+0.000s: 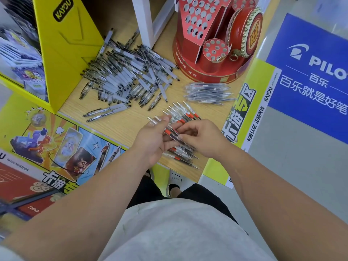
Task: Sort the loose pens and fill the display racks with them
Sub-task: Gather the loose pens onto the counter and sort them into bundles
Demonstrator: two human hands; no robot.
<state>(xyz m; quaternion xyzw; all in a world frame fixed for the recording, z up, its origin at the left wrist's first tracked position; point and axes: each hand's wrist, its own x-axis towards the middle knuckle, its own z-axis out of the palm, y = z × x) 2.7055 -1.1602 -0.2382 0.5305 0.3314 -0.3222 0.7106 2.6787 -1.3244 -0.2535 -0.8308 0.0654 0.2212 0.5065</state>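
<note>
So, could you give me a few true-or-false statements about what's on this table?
1. Both the left hand and the right hand hold red-banded pens. True.
2. The red rack is full of pens. False: its holes look empty.
3. The grey-grip pens lie piled between the yellow box and the red rack. True.
4. The wrapped pens sit inside the yellow box. False: they lie on the table by the red rack.

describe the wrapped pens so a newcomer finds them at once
Find the red drum-shaped display rack at the back of the wooden table. Just in front of it lies a small stack of pens. Only these look sealed in clear sleeves.
</note>
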